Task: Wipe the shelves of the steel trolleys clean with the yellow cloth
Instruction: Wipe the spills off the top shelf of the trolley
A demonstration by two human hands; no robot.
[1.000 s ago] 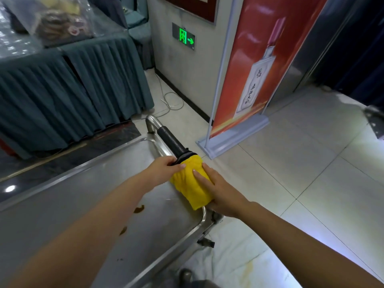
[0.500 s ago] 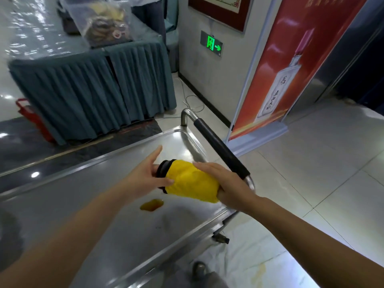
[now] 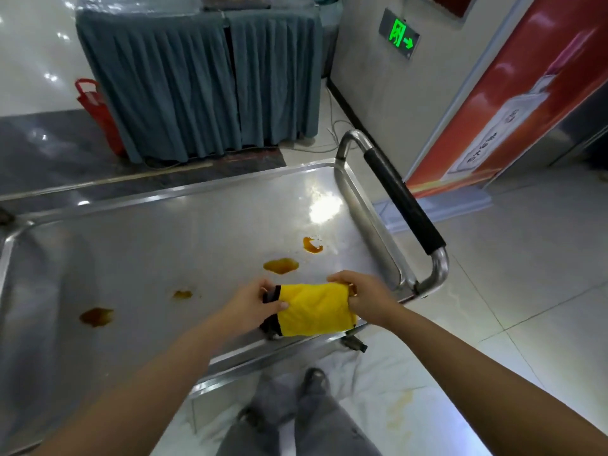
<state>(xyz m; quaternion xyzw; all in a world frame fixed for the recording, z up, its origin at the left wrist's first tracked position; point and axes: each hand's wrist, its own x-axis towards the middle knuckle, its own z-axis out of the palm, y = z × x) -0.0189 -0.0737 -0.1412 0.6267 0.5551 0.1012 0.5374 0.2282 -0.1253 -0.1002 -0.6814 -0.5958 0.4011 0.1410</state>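
Observation:
The yellow cloth, edged in black, is stretched between both hands just above the near rim of the steel trolley's top shelf. My left hand pinches its black left edge. My right hand grips its right end. Several brown sauce stains lie on the shelf: one just beyond the cloth, a ring-shaped one further right, a small one and a larger one to the left.
The trolley's push handle with a black grip stands at the right end. Behind are a table with grey-green skirting, a red bag, a red banner stand and a green exit sign. My legs and shoes are on tiled floor.
The cloth came off the handle and moved over the shelf's near rim, now spread between both hands. The view tilted down and left, showing more of the stained shelf.

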